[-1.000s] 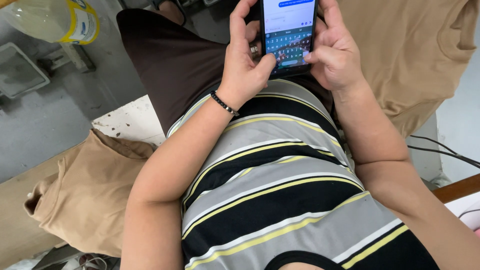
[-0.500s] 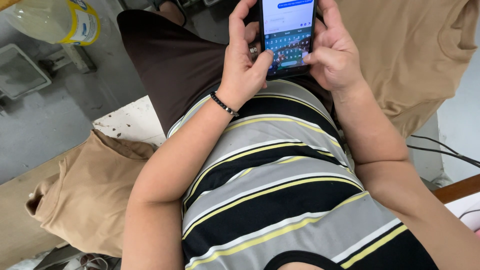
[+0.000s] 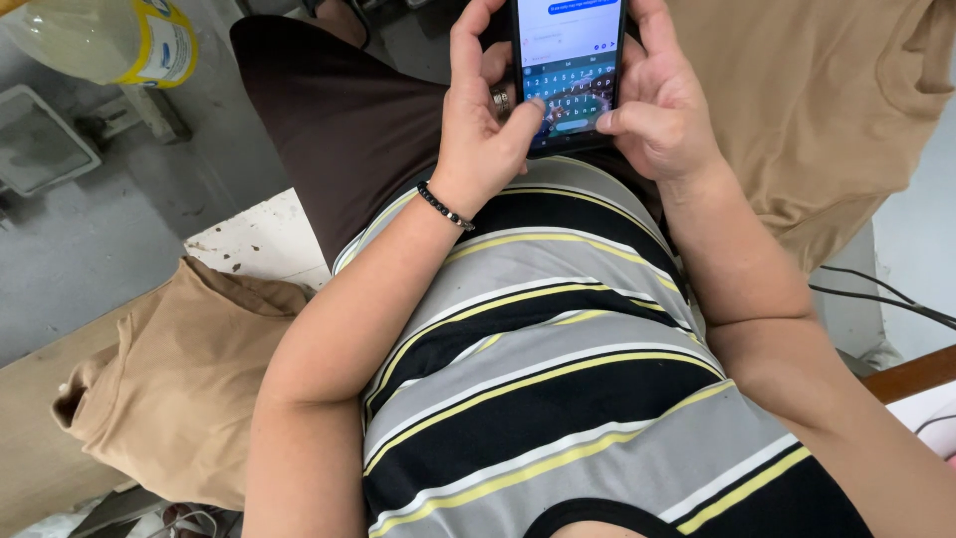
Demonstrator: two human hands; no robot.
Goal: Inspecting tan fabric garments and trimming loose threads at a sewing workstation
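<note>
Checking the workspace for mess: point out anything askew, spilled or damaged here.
The tan garment lies crumpled over the bench edge, and the white surface beside it looks chipped and spotted. Nothing appears spilled. Both hands, left hand and right hand, hold the phone.

One phone [image 3: 569,70], two hands, two tan garments, one plastic bottle [image 3: 105,40], one beaded bracelet [image 3: 444,207], one ring [image 3: 501,99]

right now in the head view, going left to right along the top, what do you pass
Plastic bottle with a yellow label → dark brown lap → left hand → phone → right hand → tan garment.
</note>
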